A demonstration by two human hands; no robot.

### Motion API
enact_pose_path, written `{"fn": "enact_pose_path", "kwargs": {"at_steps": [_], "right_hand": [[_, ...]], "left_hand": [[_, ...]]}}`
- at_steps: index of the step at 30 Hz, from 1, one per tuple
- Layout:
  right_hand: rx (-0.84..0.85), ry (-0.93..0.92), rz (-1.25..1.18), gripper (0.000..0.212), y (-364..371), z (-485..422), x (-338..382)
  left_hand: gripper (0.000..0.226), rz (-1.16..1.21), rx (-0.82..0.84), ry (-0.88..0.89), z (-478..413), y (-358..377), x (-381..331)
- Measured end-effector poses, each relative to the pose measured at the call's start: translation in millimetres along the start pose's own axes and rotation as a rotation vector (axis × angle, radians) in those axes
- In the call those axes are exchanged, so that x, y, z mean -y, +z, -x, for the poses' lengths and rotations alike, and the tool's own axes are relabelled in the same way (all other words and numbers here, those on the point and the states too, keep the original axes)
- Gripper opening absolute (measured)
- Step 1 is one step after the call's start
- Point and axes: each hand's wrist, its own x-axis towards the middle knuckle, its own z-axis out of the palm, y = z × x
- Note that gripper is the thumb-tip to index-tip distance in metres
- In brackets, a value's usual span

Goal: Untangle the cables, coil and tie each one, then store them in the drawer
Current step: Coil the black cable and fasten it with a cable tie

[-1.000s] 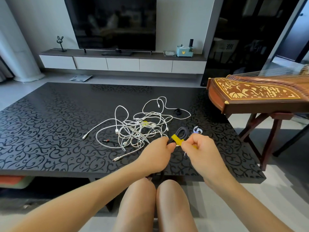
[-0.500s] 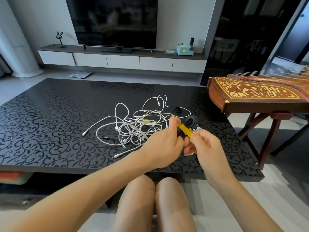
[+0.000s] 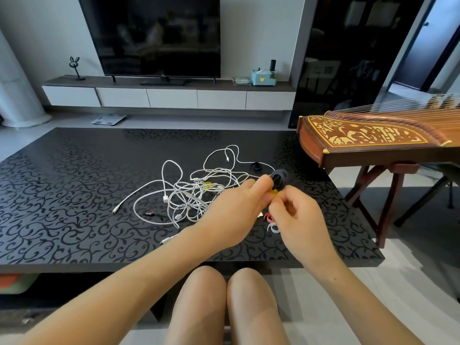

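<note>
white cables (image 3: 194, 192) lying tangled mid-table (image 3: 74, 195). left hand (image 3: 239, 207) gripping black coil (image 3: 279, 179), holding it above the table just right of the tangle — right hand (image 3: 296, 215) pinching the yellow tie (image 3: 273, 192) on it, fingers curling.

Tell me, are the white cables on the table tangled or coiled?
Tangled: the white cables lie in one loose heap on the table, loops crossing every way.

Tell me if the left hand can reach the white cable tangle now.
Probably yes, once freed: the white cable tangle lies on the table beside the left hand, nothing between, but that hand grips the black coil whose yellow tie the right hand pinches.
</note>
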Motion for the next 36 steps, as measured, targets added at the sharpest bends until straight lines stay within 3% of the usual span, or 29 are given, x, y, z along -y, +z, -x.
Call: {"fn": "enact_pose_path", "kwargs": {"at_steps": [4, 13, 17, 23, 36], "right_hand": [[0.044, 0.019, 0.066, 0.019, -3, -3, -4], [0.063, 0.120, 0.091, 0.020, -6, -15, -11], [0.094, 0.168, 0.056, 0.020, -13, -19, -13], [0.107, 0.209, -0.059, 0.021, -11, -21, -13], [0.106, 0.216, -0.033, 0.021, -9, -27, -14]], "left_hand": [[0.008, 0.066, 0.055, 0.043, -3, -3, 4], [0.009, -0.215, 0.091, -0.033, -10, 14, -5], [0.020, -0.146, 0.043, 0.002, -13, 13, -4], [0.011, 0.014, -0.003, 0.045, -11, 11, 1], [0.008, 0.185, -0.178, -0.061, -16, 17, 0]]}}
